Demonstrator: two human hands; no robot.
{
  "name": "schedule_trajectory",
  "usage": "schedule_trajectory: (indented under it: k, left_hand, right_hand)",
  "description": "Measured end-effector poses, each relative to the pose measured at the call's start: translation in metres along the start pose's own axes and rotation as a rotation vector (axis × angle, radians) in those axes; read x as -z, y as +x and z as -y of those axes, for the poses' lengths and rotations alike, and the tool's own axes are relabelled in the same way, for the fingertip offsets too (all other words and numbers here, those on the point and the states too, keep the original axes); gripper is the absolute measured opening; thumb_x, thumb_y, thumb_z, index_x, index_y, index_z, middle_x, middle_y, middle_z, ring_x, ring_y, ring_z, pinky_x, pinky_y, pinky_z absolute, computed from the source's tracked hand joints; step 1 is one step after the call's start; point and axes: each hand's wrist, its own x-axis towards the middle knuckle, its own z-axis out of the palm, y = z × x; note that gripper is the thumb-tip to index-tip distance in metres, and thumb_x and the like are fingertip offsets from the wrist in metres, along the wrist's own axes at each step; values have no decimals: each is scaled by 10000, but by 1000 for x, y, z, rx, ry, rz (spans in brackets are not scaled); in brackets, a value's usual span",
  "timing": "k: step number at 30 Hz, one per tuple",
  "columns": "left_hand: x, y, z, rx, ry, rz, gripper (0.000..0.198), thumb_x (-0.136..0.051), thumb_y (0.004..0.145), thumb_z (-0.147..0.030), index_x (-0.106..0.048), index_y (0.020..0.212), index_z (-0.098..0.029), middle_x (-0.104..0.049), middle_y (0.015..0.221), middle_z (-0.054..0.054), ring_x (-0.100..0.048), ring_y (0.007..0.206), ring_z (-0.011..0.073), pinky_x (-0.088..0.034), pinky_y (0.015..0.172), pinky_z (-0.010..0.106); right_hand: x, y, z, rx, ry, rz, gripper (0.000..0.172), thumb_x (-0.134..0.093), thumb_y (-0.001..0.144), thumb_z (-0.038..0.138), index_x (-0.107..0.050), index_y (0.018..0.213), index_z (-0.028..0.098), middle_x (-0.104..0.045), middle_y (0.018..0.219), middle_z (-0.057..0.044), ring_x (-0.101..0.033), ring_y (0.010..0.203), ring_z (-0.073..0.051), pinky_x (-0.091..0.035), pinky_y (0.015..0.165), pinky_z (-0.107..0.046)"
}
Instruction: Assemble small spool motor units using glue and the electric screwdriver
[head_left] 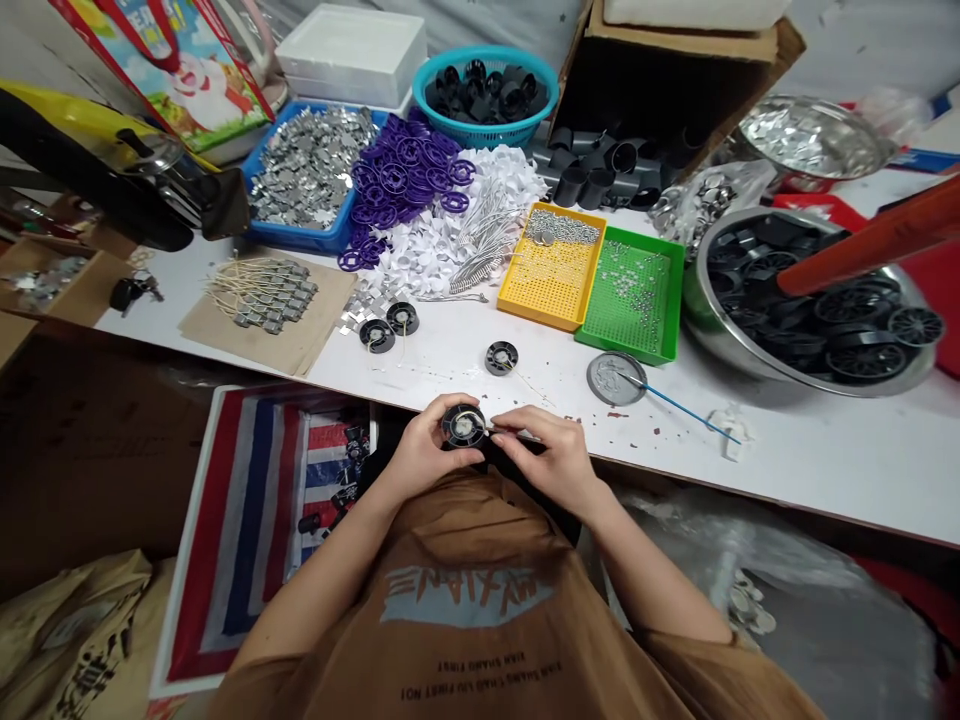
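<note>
My left hand (427, 450) holds a small black round coil disc (463, 425) with a pale centre and a loop of thin wire. My right hand (544, 457) pinches something fine, probably a thin wire, at the disc's right edge. Its fingertips nearly touch the disc, and the pinched end is too small to see clearly. Three similar discs lie on the white table (750, 470) beyond my hands, one (501, 358) nearest and a pair (376, 335) further left. Thin wires trail from them.
Along the table stand a yellow perforated tray (551, 265), a green tray (630, 295), a steel bowl of black wheels (810, 300), a blue tray of metal pieces (307, 170), and purple plastic wheels (405, 180). A striped woven bag (247, 530) lies below the table edge.
</note>
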Motion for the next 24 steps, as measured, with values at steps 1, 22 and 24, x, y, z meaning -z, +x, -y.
schedule_trajectory:
  k: [1,22,24]
  left_hand:
    - [-1,0,-1,17,-38,11,556,-810,674,-402,-570,1132,-197,-596,1110,85,-598,1013,218,-501,870,319]
    - [-5,4,-20,119,-316,157,407,-686,813,-278,-539,1184,-198,-497,1203,94,-568,952,180,-566,711,255]
    - [-6,4,-19,151,-388,155,349,-647,841,-275,-546,1166,-197,-516,1180,89,-574,932,175,-576,692,266]
  right_hand:
    - [-6,-3,1,9,8,-40,100,-612,875,199,-672,953,213,-726,879,-49,-680,795,-164,-535,729,-279]
    - [-9,-9,-12,75,-51,-176,125,-654,845,161,-645,957,216,-613,986,-82,-608,937,-198,-520,796,-348]
    - [-10,-9,-13,110,-29,-132,102,-639,855,149,-644,928,219,-609,965,-76,-600,918,-193,-515,782,-348]
